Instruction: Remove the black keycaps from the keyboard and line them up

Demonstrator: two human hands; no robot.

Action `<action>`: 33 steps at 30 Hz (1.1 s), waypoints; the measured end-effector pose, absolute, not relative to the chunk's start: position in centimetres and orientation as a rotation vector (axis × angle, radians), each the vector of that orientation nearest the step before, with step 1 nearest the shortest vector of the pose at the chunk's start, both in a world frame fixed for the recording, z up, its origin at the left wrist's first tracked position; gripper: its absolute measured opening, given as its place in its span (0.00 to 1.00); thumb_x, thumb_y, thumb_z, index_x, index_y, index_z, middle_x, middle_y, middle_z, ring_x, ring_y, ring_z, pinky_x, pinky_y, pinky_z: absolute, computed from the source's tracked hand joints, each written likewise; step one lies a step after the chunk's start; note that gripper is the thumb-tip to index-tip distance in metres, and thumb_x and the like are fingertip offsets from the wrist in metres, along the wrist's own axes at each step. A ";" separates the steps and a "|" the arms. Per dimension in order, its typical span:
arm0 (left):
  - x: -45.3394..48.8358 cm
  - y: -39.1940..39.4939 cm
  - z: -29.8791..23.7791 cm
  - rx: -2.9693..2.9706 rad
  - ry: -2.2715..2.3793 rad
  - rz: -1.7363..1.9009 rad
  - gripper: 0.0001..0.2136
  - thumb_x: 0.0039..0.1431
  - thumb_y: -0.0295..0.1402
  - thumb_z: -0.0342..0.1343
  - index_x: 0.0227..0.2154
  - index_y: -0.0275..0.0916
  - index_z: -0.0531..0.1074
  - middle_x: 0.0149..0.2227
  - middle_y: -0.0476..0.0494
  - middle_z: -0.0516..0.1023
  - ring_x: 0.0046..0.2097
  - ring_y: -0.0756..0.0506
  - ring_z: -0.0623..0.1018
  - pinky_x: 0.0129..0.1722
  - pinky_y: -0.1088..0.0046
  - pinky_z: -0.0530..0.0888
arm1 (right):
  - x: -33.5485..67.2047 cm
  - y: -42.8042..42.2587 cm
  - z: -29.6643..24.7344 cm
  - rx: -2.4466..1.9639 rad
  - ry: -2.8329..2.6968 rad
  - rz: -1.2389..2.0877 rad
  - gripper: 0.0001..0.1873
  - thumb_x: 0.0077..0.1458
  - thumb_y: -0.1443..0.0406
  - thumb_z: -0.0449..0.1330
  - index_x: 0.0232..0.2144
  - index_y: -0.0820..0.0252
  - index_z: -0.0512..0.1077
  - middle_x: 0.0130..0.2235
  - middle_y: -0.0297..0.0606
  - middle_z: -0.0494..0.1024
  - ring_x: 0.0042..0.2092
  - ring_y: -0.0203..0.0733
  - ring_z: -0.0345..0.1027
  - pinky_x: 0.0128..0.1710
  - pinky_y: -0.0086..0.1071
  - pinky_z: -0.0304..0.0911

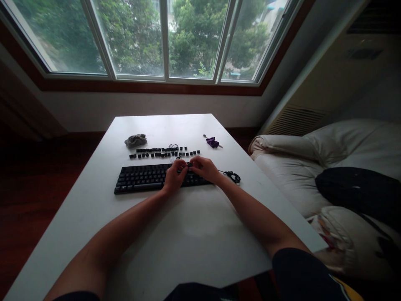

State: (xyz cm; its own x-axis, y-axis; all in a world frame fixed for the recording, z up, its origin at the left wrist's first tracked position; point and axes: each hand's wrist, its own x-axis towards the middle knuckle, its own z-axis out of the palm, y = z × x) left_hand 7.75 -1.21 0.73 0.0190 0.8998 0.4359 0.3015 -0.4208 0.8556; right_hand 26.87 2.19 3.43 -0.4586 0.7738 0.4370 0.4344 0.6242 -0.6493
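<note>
- Working over a black keyboard (156, 177) on a white table (194, 234), the left hand (174, 176) and right hand (203, 168) meet above its right half in the head view, fingers curled inward toward each other (a small dark piece seems pinched between the fingertips, though it is too small to be sure which hand grips it).
- Lying just behind the keyboard are two rows of loose black keycaps (163, 152), with a thin wire puller (173, 147) among them.
- Resting farther back are a crumpled grey cloth (135, 140) on the left and a purple tool (213, 142) on the right; a coiled black cable (233, 175) trails from the keyboard's right end.
- Judged from this layout, keycaps are being handled one at a time at the keyboard's right section; the next move calls for a small, steady fingertip grip on a single cap.
</note>
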 end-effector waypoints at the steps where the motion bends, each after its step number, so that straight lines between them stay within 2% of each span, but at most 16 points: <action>1: 7.8 -1.2 0.7 1.747 1.217 1.420 0.07 0.61 0.33 0.57 0.42 0.42 0.70 0.39 0.48 0.79 0.35 0.50 0.77 0.39 0.73 0.73 | 26.8 2.2 3.2 -0.954 -2.099 0.563 0.12 0.56 0.59 0.63 0.40 0.58 0.71 0.28 0.31 0.70 0.29 0.35 0.61 0.30 0.29 0.58; 6: 7.7 -0.7 0.1 1.714 1.180 1.412 0.05 0.61 0.35 0.56 0.39 0.41 0.72 0.34 0.49 0.77 0.33 0.50 0.75 0.36 0.74 0.73 | 26.6 2.0 2.6 -0.948 -2.117 0.475 0.12 0.55 0.57 0.64 0.34 0.58 0.68 0.28 0.32 0.70 0.29 0.36 0.59 0.30 0.29 0.56; 15: 7.5 -0.4 -0.1 1.652 1.166 1.420 0.06 0.62 0.36 0.55 0.39 0.41 0.72 0.32 0.49 0.76 0.32 0.50 0.75 0.36 0.74 0.72 | 26.5 1.5 3.1 -0.900 -2.152 0.477 0.08 0.58 0.60 0.62 0.34 0.58 0.69 0.29 0.33 0.70 0.30 0.36 0.60 0.32 0.30 0.57; 21: 7.5 -0.5 0.0 1.649 1.164 1.411 0.07 0.62 0.37 0.55 0.39 0.41 0.73 0.32 0.49 0.76 0.32 0.49 0.74 0.36 0.74 0.72 | 26.5 1.8 2.7 -0.936 -2.128 0.471 0.11 0.56 0.61 0.63 0.40 0.56 0.70 0.30 0.33 0.72 0.30 0.37 0.62 0.33 0.30 0.59; 33: 7.7 -0.4 0.0 1.655 1.202 1.417 0.09 0.62 0.38 0.57 0.42 0.42 0.72 0.35 0.48 0.78 0.31 0.50 0.75 0.34 0.75 0.72 | 27.1 2.4 3.2 -0.946 -2.083 0.446 0.11 0.56 0.60 0.63 0.40 0.57 0.72 0.30 0.34 0.72 0.31 0.37 0.63 0.33 0.31 0.61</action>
State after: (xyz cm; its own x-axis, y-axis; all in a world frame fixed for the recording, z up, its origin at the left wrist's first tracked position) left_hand 7.67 -0.43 0.04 -0.0007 0.9224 0.3863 0.2308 -0.3757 0.8975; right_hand 27.14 2.43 3.22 -0.4110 0.7515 0.5161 0.4741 0.6597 -0.5831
